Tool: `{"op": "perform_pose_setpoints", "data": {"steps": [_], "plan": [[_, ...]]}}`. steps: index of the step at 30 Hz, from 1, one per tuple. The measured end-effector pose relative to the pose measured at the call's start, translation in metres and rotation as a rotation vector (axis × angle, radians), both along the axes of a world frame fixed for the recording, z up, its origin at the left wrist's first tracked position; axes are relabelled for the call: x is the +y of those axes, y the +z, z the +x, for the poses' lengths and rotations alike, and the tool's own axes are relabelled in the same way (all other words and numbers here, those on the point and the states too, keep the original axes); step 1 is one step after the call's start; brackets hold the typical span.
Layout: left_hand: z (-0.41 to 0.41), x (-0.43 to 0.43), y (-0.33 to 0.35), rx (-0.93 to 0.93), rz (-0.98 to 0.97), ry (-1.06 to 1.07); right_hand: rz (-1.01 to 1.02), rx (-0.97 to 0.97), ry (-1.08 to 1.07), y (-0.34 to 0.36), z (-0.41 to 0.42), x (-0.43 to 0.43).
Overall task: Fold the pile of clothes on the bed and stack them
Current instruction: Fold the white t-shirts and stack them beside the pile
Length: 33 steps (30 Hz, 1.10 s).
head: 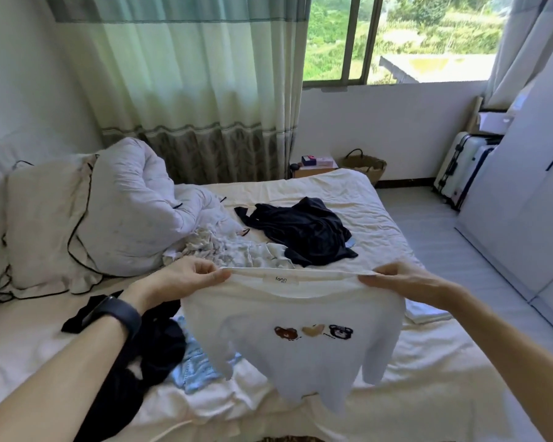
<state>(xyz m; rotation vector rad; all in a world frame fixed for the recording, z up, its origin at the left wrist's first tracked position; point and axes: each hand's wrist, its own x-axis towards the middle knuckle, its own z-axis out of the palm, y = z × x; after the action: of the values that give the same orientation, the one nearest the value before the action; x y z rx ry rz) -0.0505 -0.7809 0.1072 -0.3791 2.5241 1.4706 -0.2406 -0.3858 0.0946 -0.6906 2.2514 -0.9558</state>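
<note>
Pinching white bear T-shirt (297,327) with left hand (186,279) and right hand (406,282), fingers (219,276) clamped at shoulders; I see neckline spanning left-right, body hanging above bed (380,224).

Left hand (186,277) and right hand (403,279) pinch a white shirt (294,339) by its shoulders. It hangs above the bed (358,199)

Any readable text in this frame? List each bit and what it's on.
"fann": on the neck label of the white T-shirt that the left hand and right hand pinch at the collar.
Tiny print under that word on the label: too small to read.
Lettering under the bear heads on the shirt front: blurred, unreadable.
Boxes beyond the bed: no legible print.
</note>
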Motion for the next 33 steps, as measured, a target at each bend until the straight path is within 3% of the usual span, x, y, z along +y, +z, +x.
{"op": "perform_pose_setpoints", "data": {"steps": [3,7,11,17,22,24,25,28,29,33], "plan": [[0.015,-0.007,0.009,-0.056,0.076,-0.073,0.0,-0.085,0.101,0.003,0.012,0.004],[0.029,-0.01,-0.008,-0.03,-0.172,-0.059,-0.015,-0.309,0.102,0.006,0.024,0.011],[0.041,-0.005,-0.032,0.331,-0.387,0.209,0.023,-0.094,-0.025,-0.008,0.041,0.02],[0.045,0.015,-0.055,0.617,-0.63,0.171,-0.116,0.263,-0.32,-0.023,0.071,0.02],[0.048,0.042,-0.043,0.808,-0.939,0.13,-0.154,0.362,-0.336,0.0,0.078,0.033],[0.045,0.059,-0.035,0.775,-0.835,0.266,-0.172,0.389,-0.324,0.012,0.076,0.042],[0.042,0.069,-0.031,0.721,-0.661,0.357,-0.181,0.407,-0.323,0.017,0.075,0.048],[0.036,0.104,-0.015,0.491,0.128,0.56,-0.184,0.41,-0.358,0.027,0.068,0.075],[0.034,0.114,-0.01,0.437,0.279,0.577,-0.17,0.391,-0.362,0.028,0.064,0.087],[0.03,0.149,0.008,0.227,0.489,0.502,-0.019,0.428,-0.298,0.023,0.05,0.138]]}}
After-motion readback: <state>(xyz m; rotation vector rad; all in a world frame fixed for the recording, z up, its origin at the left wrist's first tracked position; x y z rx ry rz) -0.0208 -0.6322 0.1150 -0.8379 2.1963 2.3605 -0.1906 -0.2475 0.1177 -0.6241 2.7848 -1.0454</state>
